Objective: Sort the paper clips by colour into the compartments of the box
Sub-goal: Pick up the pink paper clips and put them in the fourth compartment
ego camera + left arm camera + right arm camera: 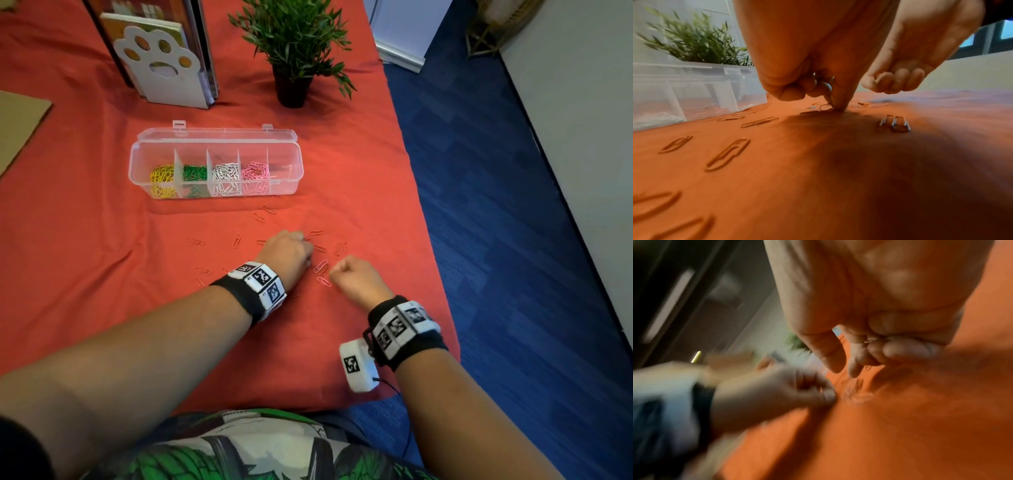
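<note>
The clear compartment box [137, 161] holds yellow, green, white and pink clips in separate sections; its rightmost section looks nearly bare. Several red paper clips [236, 241] lie scattered on the red cloth in front of it. My left hand [306, 241] is curled, its fingertips [838, 104] pinching a red clip [825, 108] against the cloth. My right hand [337, 270] is a fist just right of it, with a thin clip wire [874, 340] showing between its curled fingers. Pale pink clips [321, 266] lie between the two hands.
A potted plant [294, 44] and a white paw-shaped bookend [161, 65] with books stand behind the box. Cardboard [20, 120] lies at the left. The table's right edge [431, 240] drops to blue carpet close to my right hand.
</note>
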Demonstrator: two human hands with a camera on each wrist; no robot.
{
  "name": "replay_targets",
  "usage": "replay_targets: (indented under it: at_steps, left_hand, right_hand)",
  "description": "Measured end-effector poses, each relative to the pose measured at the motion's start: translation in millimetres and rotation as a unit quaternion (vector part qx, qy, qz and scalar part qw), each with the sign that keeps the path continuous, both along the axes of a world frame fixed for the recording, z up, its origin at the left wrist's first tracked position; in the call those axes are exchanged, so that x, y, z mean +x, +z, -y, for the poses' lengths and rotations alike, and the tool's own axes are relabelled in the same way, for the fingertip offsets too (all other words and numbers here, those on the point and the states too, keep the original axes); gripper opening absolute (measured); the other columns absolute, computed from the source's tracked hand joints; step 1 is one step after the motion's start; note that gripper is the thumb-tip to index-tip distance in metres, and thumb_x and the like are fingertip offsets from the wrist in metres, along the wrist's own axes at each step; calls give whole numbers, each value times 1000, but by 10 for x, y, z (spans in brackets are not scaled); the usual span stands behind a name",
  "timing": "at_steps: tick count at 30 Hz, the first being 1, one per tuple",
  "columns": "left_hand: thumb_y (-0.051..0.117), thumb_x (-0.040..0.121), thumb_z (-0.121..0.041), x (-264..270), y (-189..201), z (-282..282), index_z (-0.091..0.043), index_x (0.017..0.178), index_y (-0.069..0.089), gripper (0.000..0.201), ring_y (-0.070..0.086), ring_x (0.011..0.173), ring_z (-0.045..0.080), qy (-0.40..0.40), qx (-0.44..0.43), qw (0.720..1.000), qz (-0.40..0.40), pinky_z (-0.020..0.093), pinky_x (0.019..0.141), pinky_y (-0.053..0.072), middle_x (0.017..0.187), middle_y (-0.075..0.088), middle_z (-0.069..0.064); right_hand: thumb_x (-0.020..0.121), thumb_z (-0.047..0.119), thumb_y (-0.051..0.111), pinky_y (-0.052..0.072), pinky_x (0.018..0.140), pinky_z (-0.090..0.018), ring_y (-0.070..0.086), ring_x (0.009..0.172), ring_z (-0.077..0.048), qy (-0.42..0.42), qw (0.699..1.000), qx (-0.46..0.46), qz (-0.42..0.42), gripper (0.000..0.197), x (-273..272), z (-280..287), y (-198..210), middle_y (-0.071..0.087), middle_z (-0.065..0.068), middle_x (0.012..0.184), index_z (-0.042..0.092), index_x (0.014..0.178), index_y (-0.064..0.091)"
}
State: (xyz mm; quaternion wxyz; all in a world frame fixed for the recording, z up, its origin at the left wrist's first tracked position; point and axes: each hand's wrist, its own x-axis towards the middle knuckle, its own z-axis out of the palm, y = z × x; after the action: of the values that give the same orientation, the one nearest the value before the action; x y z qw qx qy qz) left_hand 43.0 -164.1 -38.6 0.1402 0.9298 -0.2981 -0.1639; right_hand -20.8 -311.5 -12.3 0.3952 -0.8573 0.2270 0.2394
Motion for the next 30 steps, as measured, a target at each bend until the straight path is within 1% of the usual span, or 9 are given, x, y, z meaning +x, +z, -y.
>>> replay_targets:
  at_steps: [3,5,8,10,14,19,24,26,30]
  left_hand:
    - [53,86,-19,38,31,-9,-16,86,59,6,54,93,28,100,-106,987,-68,34,89,39,93,57,9]
    - [50,87,-13,98,109,-29,-17,80,53,9,52,77,20,217,-210,938,-169,30,74,40,84,57,5]
    - [42,89,-3,167,287,-112,-16,73,48,23,45,51,9,380,-411,747,-358,21,49,38,68,49,2]
    - [37,92,-7,191,393,-221,-16,78,50,22,47,53,9,426,-487,623,-440,20,50,43,69,51,1]
    - [36,90,-14,211,457,-380,-12,84,58,22,59,63,17,434,-507,533,-520,27,60,56,68,59,3]
    - [43,92,-15,96,400,-182,-14,82,60,20,58,56,12,416,-406,660,-477,23,54,54,68,56,2]
    - [63,83,-24,-5,218,36,-12,91,71,16,63,78,21,203,-161,941,-218,27,73,48,89,71,9]
    - [64,81,-28,-59,166,105,-14,97,70,22,63,94,26,112,-82,983,-118,30,81,46,100,68,11]
    - [60,84,-21,-109,61,181,-13,101,65,19,59,97,28,68,-48,995,-54,31,81,45,109,57,9]
  right_hand:
    - [83,23,56,46,87,-34,56,101,-32,131,973,-177,70,24,-104,-140,-112,58,-16,107,7,101,58]
    - [85,19,52,47,89,-40,51,106,-34,186,941,-262,103,30,-154,-241,-127,51,-16,115,4,111,51]
    - [86,3,37,49,82,-41,53,103,-34,251,899,-339,119,29,-151,-322,-96,50,-17,114,1,113,49]
    - [86,2,33,49,80,-41,54,101,-34,275,885,-356,120,31,-139,-341,-79,52,-18,114,1,112,49]
    - [87,8,37,46,89,-41,53,108,-36,257,919,-287,80,31,-68,-280,-80,51,-19,118,0,115,48]
    - [87,11,46,44,75,-29,60,87,-27,45,993,-76,77,11,90,-87,-50,65,-10,89,10,93,56]
    - [88,-5,39,31,41,-12,39,50,-7,-187,962,183,73,30,210,90,122,50,1,68,20,90,55]
    - [88,-8,34,36,42,-15,42,49,-8,-249,919,293,88,32,246,141,279,44,-1,63,14,85,56]
    - [93,2,33,39,50,-21,45,58,-12,-293,864,398,99,24,356,202,493,44,-2,68,7,84,55]
